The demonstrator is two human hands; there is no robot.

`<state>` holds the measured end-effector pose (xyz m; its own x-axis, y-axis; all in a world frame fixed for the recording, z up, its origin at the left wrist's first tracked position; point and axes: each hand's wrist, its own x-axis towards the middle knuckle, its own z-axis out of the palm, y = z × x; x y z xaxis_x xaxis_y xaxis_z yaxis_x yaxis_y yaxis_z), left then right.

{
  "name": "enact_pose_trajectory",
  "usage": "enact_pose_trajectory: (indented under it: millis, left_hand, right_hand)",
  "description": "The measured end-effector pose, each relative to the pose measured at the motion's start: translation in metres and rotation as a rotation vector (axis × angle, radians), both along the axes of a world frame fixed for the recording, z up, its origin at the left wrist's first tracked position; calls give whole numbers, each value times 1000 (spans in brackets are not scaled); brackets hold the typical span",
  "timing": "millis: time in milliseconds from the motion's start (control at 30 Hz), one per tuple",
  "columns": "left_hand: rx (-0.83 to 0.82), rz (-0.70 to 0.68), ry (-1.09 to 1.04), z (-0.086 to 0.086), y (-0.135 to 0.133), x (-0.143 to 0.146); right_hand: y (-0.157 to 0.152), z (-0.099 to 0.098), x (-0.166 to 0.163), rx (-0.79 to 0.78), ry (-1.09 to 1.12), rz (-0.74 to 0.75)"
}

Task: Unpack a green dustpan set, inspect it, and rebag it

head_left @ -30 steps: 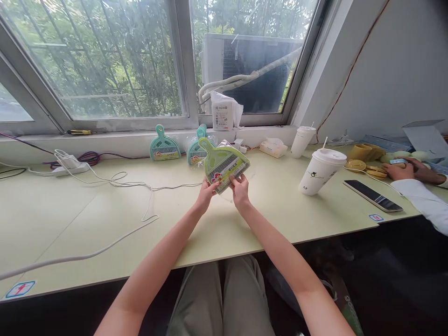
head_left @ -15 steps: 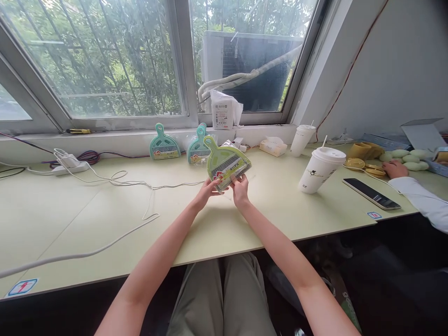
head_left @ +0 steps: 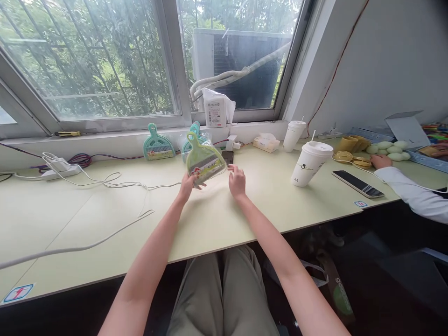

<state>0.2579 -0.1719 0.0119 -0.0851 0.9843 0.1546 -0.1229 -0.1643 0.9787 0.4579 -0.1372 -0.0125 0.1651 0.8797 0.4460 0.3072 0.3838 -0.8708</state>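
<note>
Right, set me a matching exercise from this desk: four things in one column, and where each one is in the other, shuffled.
Things
1. yellow-green dustpan
2. teal dustpan
3. black phone
4. tissue pack

Places
A. on the window sill
B. flat on the desk, right of the big paper cup
C. held up in the left hand
D. leaning on the wall under the window, left of the hands

Pairs: 1-C, 2-D, 3-B, 4-A
</note>
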Motion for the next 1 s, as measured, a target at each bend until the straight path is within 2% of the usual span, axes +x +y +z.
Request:
enact_pose_trajectory:
  millis: [100, 200, 300, 500, 767, 867, 1000]
  left_hand:
    - [-17, 85, -168, 0, 4, -14]
    - [-61, 98, -229, -2, 6, -17]
    - [-82, -7, -187, -2, 4, -15]
    - [-110, -137, -119, -1, -1, -13]
    - [-114, -325, -13, -3, -8, -5]
    - [-115, -345, 41, -1, -11, -5]
    - [-140, -315, 112, 0, -13, -6]
  right_hand:
    - [-8, 2, 0, 203, -387, 36]
    - [-12, 5, 0, 247, -479, 49]
    - [-9, 8, 3, 248, -323, -1]
    - [-1, 8, 8, 243, -6, 94]
    - [7, -1, 10, 163, 96, 36]
    - [13, -6, 11, 131, 204, 101]
    - [22, -14, 12, -78, 438, 315]
